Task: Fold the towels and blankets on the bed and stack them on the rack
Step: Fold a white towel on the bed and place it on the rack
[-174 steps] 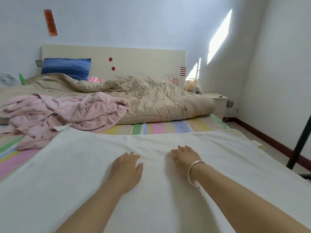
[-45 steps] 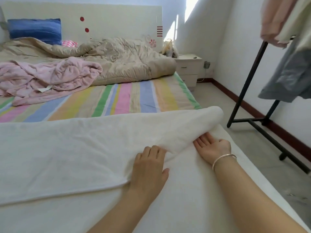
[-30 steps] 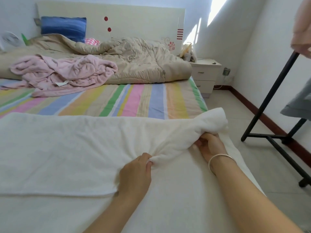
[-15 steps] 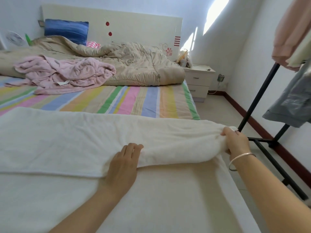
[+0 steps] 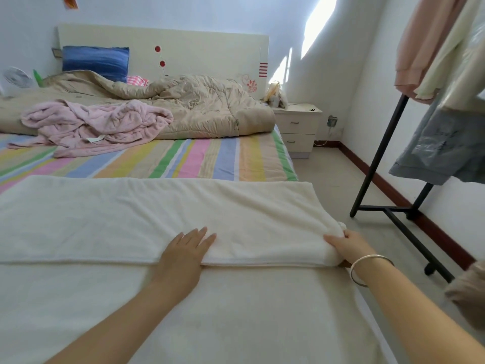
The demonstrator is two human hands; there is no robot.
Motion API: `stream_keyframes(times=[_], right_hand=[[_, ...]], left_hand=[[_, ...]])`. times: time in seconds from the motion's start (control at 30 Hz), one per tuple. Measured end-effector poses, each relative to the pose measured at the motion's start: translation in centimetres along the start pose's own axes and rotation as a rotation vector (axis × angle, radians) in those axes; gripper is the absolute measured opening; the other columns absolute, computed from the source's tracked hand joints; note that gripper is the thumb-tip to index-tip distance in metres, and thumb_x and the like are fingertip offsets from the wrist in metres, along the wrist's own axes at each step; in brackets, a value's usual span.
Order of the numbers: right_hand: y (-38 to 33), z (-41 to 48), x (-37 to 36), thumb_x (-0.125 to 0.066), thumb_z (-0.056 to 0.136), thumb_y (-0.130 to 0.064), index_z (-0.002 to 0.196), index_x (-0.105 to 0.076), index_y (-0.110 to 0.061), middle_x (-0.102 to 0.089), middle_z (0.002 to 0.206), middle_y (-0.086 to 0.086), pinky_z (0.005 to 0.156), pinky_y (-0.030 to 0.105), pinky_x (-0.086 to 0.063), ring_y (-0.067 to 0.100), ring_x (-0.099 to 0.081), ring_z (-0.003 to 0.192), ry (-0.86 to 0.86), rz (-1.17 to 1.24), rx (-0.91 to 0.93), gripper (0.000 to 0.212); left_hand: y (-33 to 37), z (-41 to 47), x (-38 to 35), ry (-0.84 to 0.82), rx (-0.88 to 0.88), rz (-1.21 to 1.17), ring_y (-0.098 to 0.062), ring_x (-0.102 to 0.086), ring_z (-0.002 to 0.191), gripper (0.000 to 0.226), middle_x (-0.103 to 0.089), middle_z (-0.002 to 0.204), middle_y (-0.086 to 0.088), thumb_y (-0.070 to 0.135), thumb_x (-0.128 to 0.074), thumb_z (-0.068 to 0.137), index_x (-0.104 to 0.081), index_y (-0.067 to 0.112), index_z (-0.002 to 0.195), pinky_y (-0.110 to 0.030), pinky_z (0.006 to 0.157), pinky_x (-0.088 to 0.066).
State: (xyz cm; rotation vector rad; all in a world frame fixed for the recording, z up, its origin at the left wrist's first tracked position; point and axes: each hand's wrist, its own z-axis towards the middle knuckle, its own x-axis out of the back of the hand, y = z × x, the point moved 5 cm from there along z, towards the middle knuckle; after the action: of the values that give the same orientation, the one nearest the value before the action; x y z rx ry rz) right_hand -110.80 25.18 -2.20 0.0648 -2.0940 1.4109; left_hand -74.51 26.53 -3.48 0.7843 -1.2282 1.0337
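Right here at the foot of the bed, the white towel (image 5: 147,219) lies spread across the mattress, its far part doubled back toward the person so that a folded edge runs from side to side. The left hand (image 5: 183,256) lies flat on that edge, its fingers straight and a little apart, pressing the upper layer down. The right hand (image 5: 349,246), with a silver bangle (image 5: 367,269) on the wrist, grips the right-hand corner of the fold at the side of the bed, thumb on top and fingers curled round the bunched cloth.

Beyond the towel shows the striped sheet (image 5: 199,158) of the bed. On its left side a pink blanket (image 5: 99,122) lies crumpled, with a small white label (image 5: 95,139) turned up; whatever is printed on it is too small to read. Behind it a beige quilt (image 5: 204,106) is heaped across the bed, and a blue pillow (image 5: 95,61) leans on the cream headboard (image 5: 210,48), which bears red dots, red stripes and a flower motif.

To the right, on the floor, stands the black rack (image 5: 378,156) with clothes hanging from it, and a nightstand (image 5: 296,127) sits in the corner. High on the far wall a red paper strip (image 5: 69,0) is cut off by the frame, so its writing cannot be made out.
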Motion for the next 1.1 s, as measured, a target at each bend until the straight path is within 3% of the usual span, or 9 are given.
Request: stream_keyframes(times=[0.1, 0.27, 0.33, 0.43, 0.5, 0.6, 0.8, 0.97, 1.1], right_hand=[[-1.2, -0.3, 0.6, -0.063, 0.088, -0.021, 0.121, -0.06, -0.01, -0.064, 0.107, 0.013, 0.086, 0.038, -0.046, 0.033, -0.057, 0.096, 0.183, -0.057, 0.148, 0.034], [0.7, -0.4, -0.8, -0.063, 0.086, -0.031, 0.126, -0.05, -0.012, -0.06, 0.117, 0.016, 0.086, 0.037, -0.046, 0.036, -0.057, 0.103, 0.192, -0.299, -0.039, 0.046], [-0.1, -1.1, -0.9, -0.062, 0.084, -0.025, 0.129, -0.043, -0.011, -0.052, 0.126, 0.016, 0.092, 0.042, -0.044, 0.038, -0.053, 0.111, 0.328, -0.415, -0.013, 0.051], [-5.0, -2.4, -3.1, -0.05, 0.079, -0.014, 0.132, -0.047, -0.011, -0.048, 0.132, 0.015, 0.098, 0.044, -0.035, 0.036, -0.046, 0.115, 0.498, -0.634, 0.406, 0.052], [-8.0, -2.7, -6.9, -0.04, 0.077, -0.024, 0.134, -0.051, -0.014, -0.049, 0.138, 0.013, 0.104, 0.041, -0.028, 0.034, -0.044, 0.123, 0.343, -0.642, 0.619, 0.059], [-10.2, -2.5, -14.3, -0.028, 0.094, -0.039, 0.148, -0.032, -0.028, -0.027, 0.157, 0.002, 0.118, 0.042, -0.014, 0.025, -0.02, 0.144, 0.022, -0.801, 0.71, 0.055], [-10.8, 4.6, -19.7, -0.014, 0.096, -0.06, 0.153, -0.003, -0.038, 0.01, 0.161, -0.012, 0.111, 0.06, 0.016, 0.024, 0.017, 0.147, -0.246, -0.985, 0.615, 0.062], [-8.8, 13.6, -14.7, -0.006, 0.089, -0.07, 0.152, -0.005, -0.039, 0.005, 0.162, -0.011, 0.111, 0.062, 0.012, 0.029, 0.012, 0.147, -0.003, -1.006, 0.265, 0.07], [-9.1, 14.4, -13.3, -0.003, 0.09, -0.069, 0.154, -0.003, -0.031, 0.005, 0.162, -0.002, 0.112, 0.063, 0.008, 0.034, 0.01, 0.147, 0.07, -1.001, 0.112, 0.075]], left_hand=[[0.5, 0.0, 0.1, -0.03, -0.004, 0.001, -0.023, -0.066, 0.111, 0.093, -0.063, 0.13, -0.008, -0.003, -0.081, 0.039, -0.064, 0.02, 0.128, -0.042, 0.093, -0.051], [1.2, -0.6, -0.8, -0.22, -0.003, -0.034, -0.017, 0.003, 0.151, 0.085, 0.007, 0.164, -0.001, -0.001, -0.039, 0.088, 0.005, 0.025, 0.156, -0.032, 0.121, 0.001], [1.0, -0.3, -0.3, -0.269, 0.006, -0.134, -0.015, 0.001, 0.151, 0.072, 0.003, 0.164, 0.002, 0.01, -0.035, 0.095, -0.001, 0.027, 0.156, -0.032, 0.122, -0.002], [-0.3, 1.5, 1.8, -0.135, 0.155, -0.439, -0.012, -0.036, 0.139, 0.045, -0.042, 0.151, 0.007, 0.023, -0.035, 0.097, -0.052, 0.029, 0.139, -0.026, 0.112, -0.028], [-0.7, 3.3, 2.8, 0.01, 0.225, -0.49, -0.013, -0.05, 0.125, 0.04, -0.058, 0.135, 0.009, 0.026, -0.038, 0.092, -0.063, 0.029, 0.123, -0.027, 0.103, -0.038], [-0.3, 6.1, 1.8, 0.068, 0.206, -0.35, -0.017, -0.041, 0.133, 0.043, -0.047, 0.146, 0.003, 0.022, -0.044, 0.095, -0.05, 0.023, 0.137, -0.03, 0.109, -0.029], [-2.1, 11.8, -2.0, -0.107, 0.169, -0.065, -0.019, 0.011, 0.15, 0.083, 0.01, 0.164, -0.001, 0.068, -0.003, 0.083, 0.001, 0.031, 0.156, -0.05, 0.118, 0.013], [-3.3, 10.6, -6.6, -0.164, 0.16, -0.034, -0.018, 0.023, 0.147, 0.104, 0.021, 0.161, 0.003, 0.081, 0.03, 0.061, 0.014, 0.035, 0.153, -0.059, 0.113, 0.016], [-2.9, 11.0, -6.7, -0.165, 0.17, -0.062, -0.017, 0.025, 0.146, 0.101, 0.021, 0.161, 0.003, 0.082, 0.026, 0.066, 0.013, 0.034, 0.154, -0.058, 0.113, 0.016]])
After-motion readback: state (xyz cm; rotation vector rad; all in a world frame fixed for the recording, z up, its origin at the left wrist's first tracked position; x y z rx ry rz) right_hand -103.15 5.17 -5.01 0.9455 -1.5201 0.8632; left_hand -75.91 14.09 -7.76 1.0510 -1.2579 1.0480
